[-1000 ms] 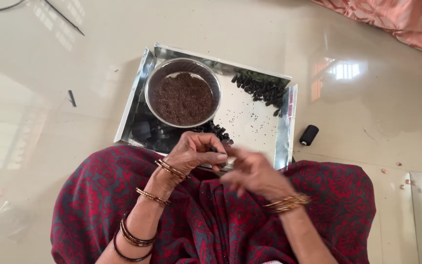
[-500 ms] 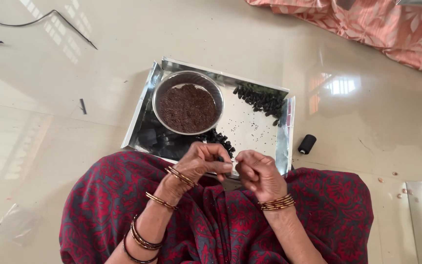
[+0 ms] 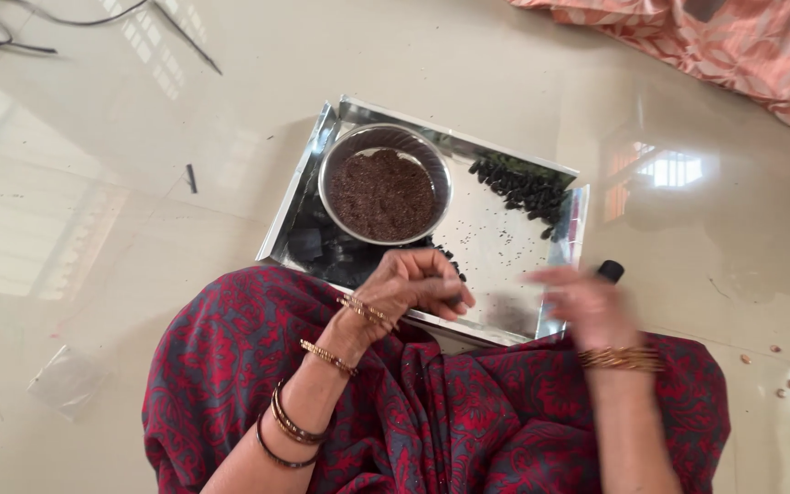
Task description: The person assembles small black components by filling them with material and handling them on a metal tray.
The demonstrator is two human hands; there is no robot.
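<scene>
Curling inward over the near edge of the shiny rectangular steel tray (image 3: 555,316), the left hand (image 3: 409,288) has its fingers bent and drawn together, the tips gathered toward the thumb; whether something small sits pinched between them cannot be told, as the fingers hide it. Just beyond those fingertips stands the round steel bowl filled with brown ground powder (image 3: 384,186), and a few small black pieces lie on the tray floor between the bowl and the knuckles. To the outer side of the left hand, the tray's corner mirrors dark shapes.

The right hand (image 3: 585,306) is blurred, held over the tray's near right corner, well apart from the left hand. Its fingers seem loosely extended toward the tray, yet the blur keeps their exact state and anything in them from being read. Beyond its fingertips, at the tray's far corner, rests the heap of small black dried pods (image 3: 521,186), with tiny dark seeds scattered over the tray floor between that heap and the fingers. Just beside the right hand's fingertips, on the glossy beige floor (image 3: 139,229) outside the tray rim, lies a small black cylindrical cap (image 3: 610,270).

Both wrists carry golden metal bangles (image 3: 622,359), and below the hands spreads the dark red patterned cloth (image 3: 450,412) across the person's lap.
</scene>
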